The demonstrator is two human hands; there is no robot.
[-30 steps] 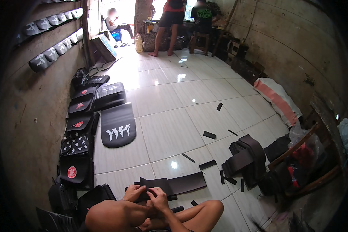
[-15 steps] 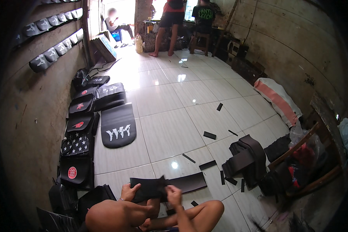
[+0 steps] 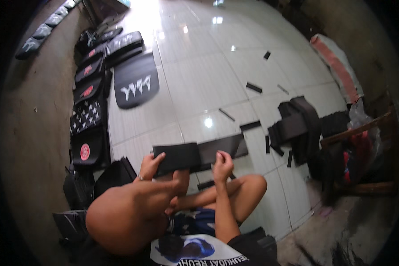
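Observation:
My left hand (image 3: 149, 166) grips the left end of a black rectangular sheet (image 3: 176, 156), thumb on top, above my bare foot and shin. From under the sheet's right edge a dark grey strip (image 3: 221, 147) reaches to the right, low over the floor. In front of that strip, my right hand (image 3: 223, 166) is closed in a pinch, apart from the black sheet. Whatever its fingertips hold, if anything, is too small to make out. Small black offcuts (image 3: 251, 126) lie just beyond the strip.
Black flaps (image 3: 85, 151) with printed pictures are stacked along the left wall; one flap (image 3: 136, 82) with white figures lies beside them. To the right sit a heap of folded dark strips (image 3: 297, 126), a wooden frame (image 3: 359, 128) with a plastic bag, and a white and pink sack (image 3: 337, 66).
My view has tipped downward. The right hand has moved off the black sheet's right edge to the right, and the sheet now lies flatter, its raised corner down. My left hand keeps its grip.

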